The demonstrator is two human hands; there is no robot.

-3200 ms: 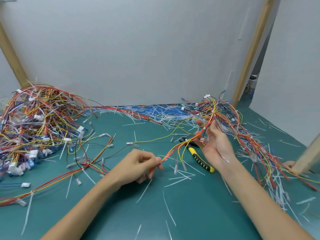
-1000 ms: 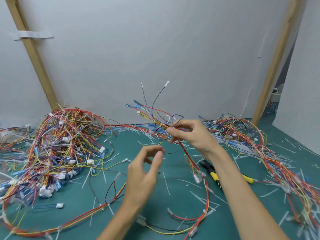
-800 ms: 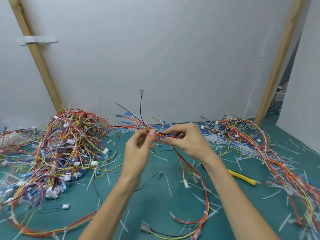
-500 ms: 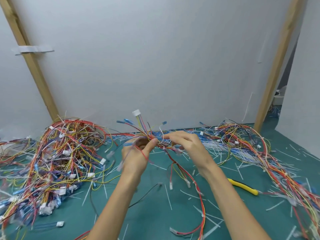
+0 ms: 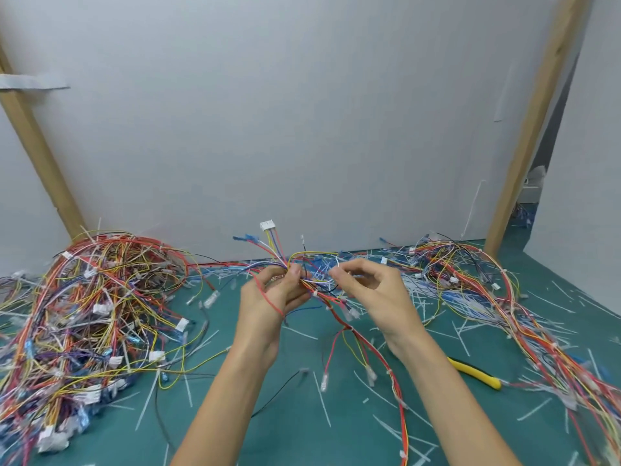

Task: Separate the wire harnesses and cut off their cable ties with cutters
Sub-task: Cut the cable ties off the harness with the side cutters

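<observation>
Pale grey wall (image 5: 302,112) behind — leaning wooden post (image 5: 37,156) left (tape strip (image 5: 33,86) across), second post (image 5: 537,112) right; teal tabletop (image 5: 302,438).

Left hand (image 5: 273,299) raised, thumb clamping wire harness (image 5: 319,286); right hand (image 5: 378,294) alongside, fingers curled, grip unclear; forearms converging.

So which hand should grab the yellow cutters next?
Right, probably. The cutters lie on the table beside the right forearm, and the right hand at most pinches a strand, while the left hand grips the harness.
</observation>
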